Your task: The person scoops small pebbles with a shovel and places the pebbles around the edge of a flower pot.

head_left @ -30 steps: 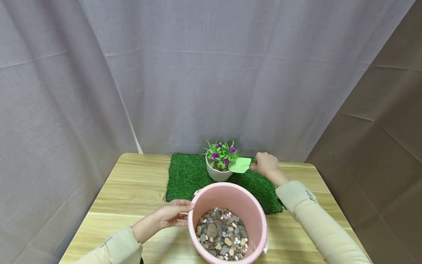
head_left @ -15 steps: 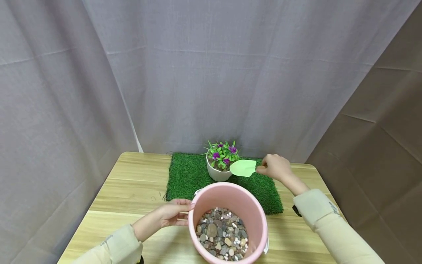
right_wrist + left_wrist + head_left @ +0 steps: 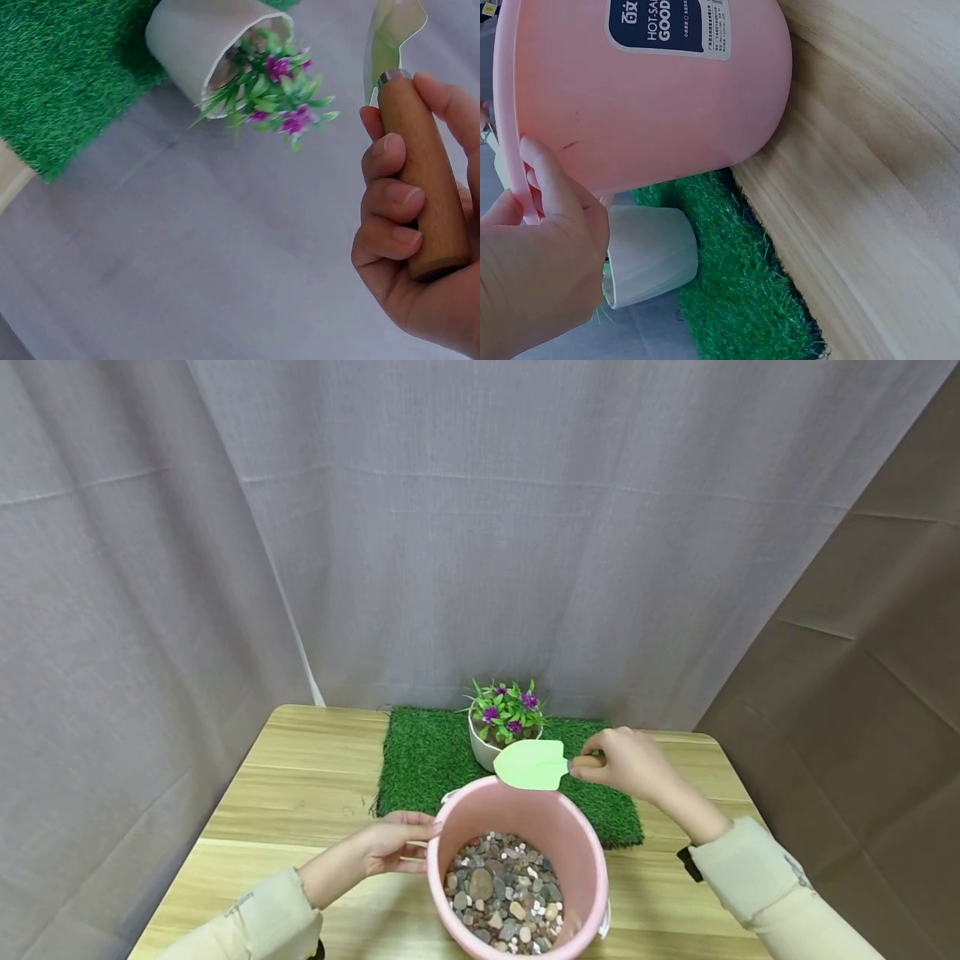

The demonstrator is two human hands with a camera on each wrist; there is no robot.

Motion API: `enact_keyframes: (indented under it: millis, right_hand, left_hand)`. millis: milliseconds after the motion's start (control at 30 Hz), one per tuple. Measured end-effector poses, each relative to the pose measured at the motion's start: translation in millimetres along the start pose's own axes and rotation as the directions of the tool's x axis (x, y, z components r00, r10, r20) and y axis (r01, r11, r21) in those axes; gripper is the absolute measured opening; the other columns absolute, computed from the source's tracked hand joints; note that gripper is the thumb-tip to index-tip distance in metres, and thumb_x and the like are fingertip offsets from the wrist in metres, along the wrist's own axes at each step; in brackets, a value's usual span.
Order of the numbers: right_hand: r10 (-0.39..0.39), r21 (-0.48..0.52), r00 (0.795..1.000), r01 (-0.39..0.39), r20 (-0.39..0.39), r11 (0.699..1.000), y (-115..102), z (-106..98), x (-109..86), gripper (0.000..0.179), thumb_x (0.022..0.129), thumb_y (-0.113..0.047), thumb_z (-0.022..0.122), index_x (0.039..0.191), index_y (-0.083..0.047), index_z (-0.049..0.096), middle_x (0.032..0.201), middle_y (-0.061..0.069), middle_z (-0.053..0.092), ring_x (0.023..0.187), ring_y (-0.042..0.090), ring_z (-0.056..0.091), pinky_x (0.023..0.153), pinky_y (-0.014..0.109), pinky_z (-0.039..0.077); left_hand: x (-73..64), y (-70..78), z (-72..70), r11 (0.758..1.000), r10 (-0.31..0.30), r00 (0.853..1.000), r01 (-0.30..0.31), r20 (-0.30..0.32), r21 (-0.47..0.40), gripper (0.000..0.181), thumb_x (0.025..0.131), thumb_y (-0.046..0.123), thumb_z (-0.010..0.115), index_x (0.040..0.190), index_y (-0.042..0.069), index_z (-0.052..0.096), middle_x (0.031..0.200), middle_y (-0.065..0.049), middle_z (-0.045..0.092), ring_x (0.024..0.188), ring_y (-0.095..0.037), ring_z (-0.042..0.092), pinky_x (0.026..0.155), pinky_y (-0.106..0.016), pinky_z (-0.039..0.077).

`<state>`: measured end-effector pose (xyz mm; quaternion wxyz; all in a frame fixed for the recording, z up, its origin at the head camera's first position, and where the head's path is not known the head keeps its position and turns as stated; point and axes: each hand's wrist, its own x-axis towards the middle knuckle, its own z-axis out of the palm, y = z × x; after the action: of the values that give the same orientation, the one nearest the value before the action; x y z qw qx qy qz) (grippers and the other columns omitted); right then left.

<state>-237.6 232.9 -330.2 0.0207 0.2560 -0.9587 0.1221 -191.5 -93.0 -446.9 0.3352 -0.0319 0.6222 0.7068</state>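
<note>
A pink bucket (image 3: 588, 852) with pebbles (image 3: 504, 889) in its bottom stands at the near side of the table. My left hand (image 3: 393, 843) grips its rim on the left, thumb and fingers on either side of the wall, as the left wrist view (image 3: 551, 225) shows. In my right hand (image 3: 626, 760) is a garden trowel (image 3: 531, 766), fingers curled round its wooden handle (image 3: 424, 172). The trowel's pale green blade is over the bucket's far rim and carries nothing visible. Just behind it a white pot (image 3: 483, 752) holds a plant with purple flowers (image 3: 517, 706).
Under the pot lies a green artificial grass mat (image 3: 423, 760) on the wooden table (image 3: 315, 777). Grey cloth (image 3: 480, 543) hangs behind the table, and brown cloth (image 3: 862, 693) is on the right. White handle ends (image 3: 604, 920) stick out from the bucket's sides.
The trowel has moved from beside the pot toward me, over the bucket's far rim, and its blade has turned flatter to view. My left hand and the bucket have stayed put.
</note>
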Motion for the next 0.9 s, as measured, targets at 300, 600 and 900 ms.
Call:
enact_keyframes:
  millis: [300, 600, 900]
  right_hand:
    - [-0.402, -0.180, 0.916, 0.392, -0.020, 0.902, -3, 11, -6.5, 0.023, 0.076, -0.029, 0.076, 0.065, -0.023, 0.056, 0.057, -0.015, 0.045, 0.052, -0.005, 0.034, 0.044, 0.011, 0.034]
    - [-0.580, -0.278, 0.806, 0.587, 0.115, 0.760, -5, 37, -10.3, 0.017, 0.071, -0.022, 0.078, 0.068, -0.027, 0.062, 0.064, -0.015, 0.055, 0.057, 0.001, 0.049, 0.046, 0.010, 0.040]
    - [-0.635, -0.317, 0.746, 0.662, 0.200, 0.679, -14, 52, -13.8, 0.023, 0.066, -0.018, 0.078, 0.058, -0.030, 0.060, 0.057, -0.016, 0.049, 0.052, 0.001, 0.042, 0.043, 0.009, 0.032]
  left_hand:
    - [-0.9, 0.3, -0.1, 1.000, 0.011, 1.000, -0.011, -0.008, 0.013, 0.023, 0.090, 0.012, 0.059, 0.109, -0.002, 0.057, 0.081, 0.000, 0.061, 0.072, -0.009, 0.061, 0.073, -0.027, 0.063]
    - [0.4, 3.2, -0.5, 0.999, 0.021, 1.000, -0.021, -0.020, 0.028, 0.025, 0.090, 0.010, 0.058, 0.110, -0.004, 0.056, 0.079, 0.000, 0.061, 0.069, -0.008, 0.062, 0.072, -0.026, 0.063]
    - [1.3, 1.7, -1.0, 0.999, 0.043, 0.999, -0.042, -0.017, 0.034, 0.025, 0.089, 0.007, 0.059, 0.109, -0.006, 0.056, 0.078, 0.001, 0.062, 0.068, -0.007, 0.062, 0.070, -0.025, 0.063]
